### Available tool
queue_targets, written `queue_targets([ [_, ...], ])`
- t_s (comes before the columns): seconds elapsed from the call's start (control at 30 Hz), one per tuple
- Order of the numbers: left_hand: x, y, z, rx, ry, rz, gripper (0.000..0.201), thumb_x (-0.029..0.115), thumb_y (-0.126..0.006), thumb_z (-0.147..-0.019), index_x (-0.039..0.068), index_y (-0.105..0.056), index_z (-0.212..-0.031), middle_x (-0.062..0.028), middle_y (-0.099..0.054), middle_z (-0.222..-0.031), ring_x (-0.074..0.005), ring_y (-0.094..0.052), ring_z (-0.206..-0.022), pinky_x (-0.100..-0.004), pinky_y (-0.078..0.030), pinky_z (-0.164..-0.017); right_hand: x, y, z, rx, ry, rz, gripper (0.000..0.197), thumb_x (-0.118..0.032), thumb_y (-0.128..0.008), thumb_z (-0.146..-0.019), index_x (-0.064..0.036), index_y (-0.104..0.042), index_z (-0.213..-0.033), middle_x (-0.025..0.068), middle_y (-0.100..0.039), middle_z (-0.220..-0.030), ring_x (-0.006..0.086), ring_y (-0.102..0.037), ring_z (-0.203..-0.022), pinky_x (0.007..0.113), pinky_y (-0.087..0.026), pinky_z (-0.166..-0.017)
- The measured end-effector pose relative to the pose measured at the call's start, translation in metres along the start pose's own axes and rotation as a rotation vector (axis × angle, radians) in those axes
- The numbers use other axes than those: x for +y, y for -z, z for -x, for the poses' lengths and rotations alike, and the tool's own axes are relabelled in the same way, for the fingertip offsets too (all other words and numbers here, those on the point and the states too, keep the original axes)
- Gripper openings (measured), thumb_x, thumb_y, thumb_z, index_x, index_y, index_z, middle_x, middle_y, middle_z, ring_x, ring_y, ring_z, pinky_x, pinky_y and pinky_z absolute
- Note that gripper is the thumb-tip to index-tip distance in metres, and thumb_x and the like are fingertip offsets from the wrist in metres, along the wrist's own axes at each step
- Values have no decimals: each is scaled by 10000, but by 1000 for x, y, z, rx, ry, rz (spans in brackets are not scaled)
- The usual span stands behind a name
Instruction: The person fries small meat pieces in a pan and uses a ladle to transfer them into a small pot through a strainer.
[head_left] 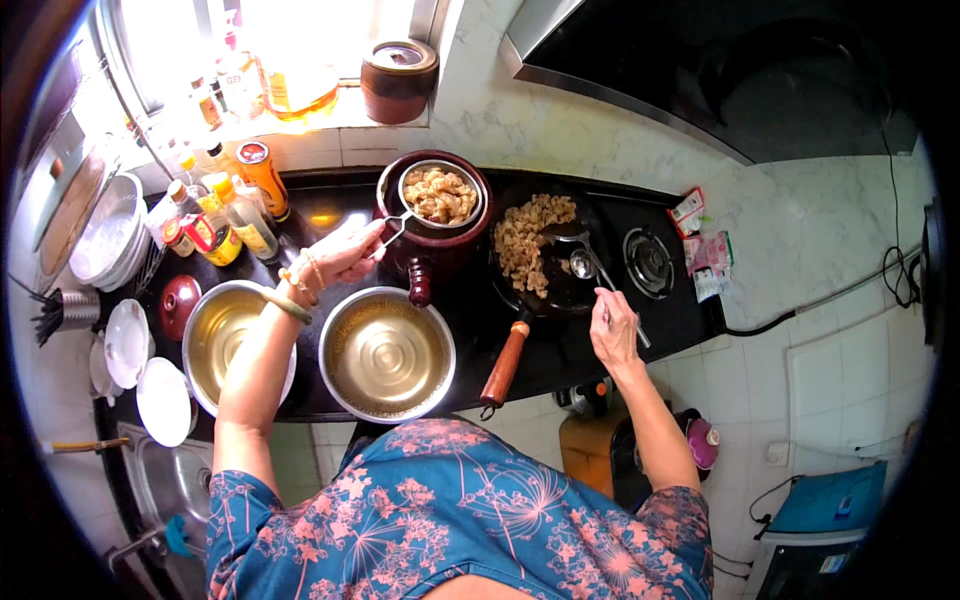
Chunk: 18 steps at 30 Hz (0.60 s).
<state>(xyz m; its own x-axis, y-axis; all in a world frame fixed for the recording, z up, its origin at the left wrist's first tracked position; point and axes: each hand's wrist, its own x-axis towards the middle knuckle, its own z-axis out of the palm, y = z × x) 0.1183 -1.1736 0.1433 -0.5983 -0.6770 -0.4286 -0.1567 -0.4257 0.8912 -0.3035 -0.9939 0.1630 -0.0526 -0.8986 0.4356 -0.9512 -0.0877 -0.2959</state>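
Observation:
My left hand [355, 250] is closed round the handle of a wire strainer [402, 222], whose round basket rests in the mouth of a dark red pot [398, 262]. Pale brown chunks of food [440, 195] fill the basket. On the right, my right hand [615, 325] grips the long handle of a metal ladle [600, 268]; its bowl lies in a black frying pan [560, 298]. Similar chunks [525, 240] are heaped along the left and far side of that pan. The pan's wooden handle [507, 365] points toward me, between my arms.
Two metal basins, one [388, 355] in front of the pot and another [225, 335] under my left forearm, sit near the counter edge. Sauce bottles [245, 225] crowd the back left, white bowls [165, 400] the left. A burner [648, 262] and packets [708, 245] lie right of the pan.

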Motion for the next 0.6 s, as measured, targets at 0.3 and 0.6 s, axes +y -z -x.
queue_targets([
  [0.3, 4, -3, 2, 38, 6, -34, 482, 501, -409, -981, 87, -514, -757, 44, -377, -487, -50, -295, -369, -210, -190, -334, 1, -46, 12, 99, -368, -510, 198, -118, -508, -915, 8, -642, -988, 140, -618, -782, 218, -595, -617, 325, -491, -534],
  [0.6, 2, -1, 0, 47, 23, -42, 485, 523, -406, -974, 103, -523, -763, 48, -388, -495, -48, -304, -376, -203, -200, -342, 23, 9, -27, 143, -856, -1073, 248, -168, -523, -895, 41, -646, -946, 97, -617, -686, 116, -562, -503, 252, -503, -432],
])
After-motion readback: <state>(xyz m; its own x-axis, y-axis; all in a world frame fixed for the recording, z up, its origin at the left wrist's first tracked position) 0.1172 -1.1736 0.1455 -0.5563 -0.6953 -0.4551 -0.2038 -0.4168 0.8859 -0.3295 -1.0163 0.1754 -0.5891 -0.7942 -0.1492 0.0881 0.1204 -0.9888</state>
